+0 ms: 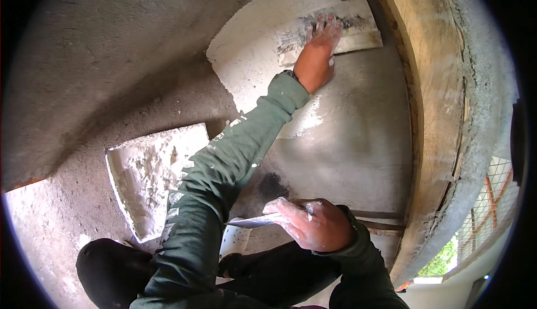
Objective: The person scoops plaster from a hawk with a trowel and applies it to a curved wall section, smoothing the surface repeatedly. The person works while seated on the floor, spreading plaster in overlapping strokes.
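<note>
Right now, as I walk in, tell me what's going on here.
The person's left hand holds a wide flat tool against a grey surface partly coated with white paste. The right hand holds a flat blade lower down. A tray of similar white paste lies on the floor, partly hidden by the green left sleeve.

Smooth metal blade [254, 221]; rough paste [148, 169]
</note>
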Tool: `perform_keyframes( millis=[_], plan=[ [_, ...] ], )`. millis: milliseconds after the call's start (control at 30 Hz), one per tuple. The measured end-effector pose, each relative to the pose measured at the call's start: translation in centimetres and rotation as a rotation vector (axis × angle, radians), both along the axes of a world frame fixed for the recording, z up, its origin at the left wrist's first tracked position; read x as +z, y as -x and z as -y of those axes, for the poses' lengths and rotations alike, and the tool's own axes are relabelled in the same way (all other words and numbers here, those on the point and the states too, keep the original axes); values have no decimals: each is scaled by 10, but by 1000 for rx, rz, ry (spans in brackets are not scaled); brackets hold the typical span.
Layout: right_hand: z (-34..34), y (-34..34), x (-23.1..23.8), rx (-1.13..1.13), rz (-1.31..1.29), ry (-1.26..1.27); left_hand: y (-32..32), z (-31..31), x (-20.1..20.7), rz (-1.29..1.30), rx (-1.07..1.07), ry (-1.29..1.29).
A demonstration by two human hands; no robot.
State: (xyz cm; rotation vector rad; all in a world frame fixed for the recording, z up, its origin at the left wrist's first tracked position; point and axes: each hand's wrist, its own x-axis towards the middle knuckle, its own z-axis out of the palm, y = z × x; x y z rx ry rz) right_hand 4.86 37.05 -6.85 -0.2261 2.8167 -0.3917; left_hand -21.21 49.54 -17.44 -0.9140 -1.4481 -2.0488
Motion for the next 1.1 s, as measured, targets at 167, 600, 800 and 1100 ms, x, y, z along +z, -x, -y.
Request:
perform_keyframes(
  millis=[167,600,800,1100],
  plan=[
    [-9,4,13,-30,77,-42,4,28,-14,-11,8,30],
    [-19,15,14,-106,231,-169,84,29,-71,108,355,-2],
    [-29,27,6,-127,249,-60,85,10,-75,125,301,5],
    [-41,37,-3,-129,279,20,92,15,-72,113,193,82]
  ],
)
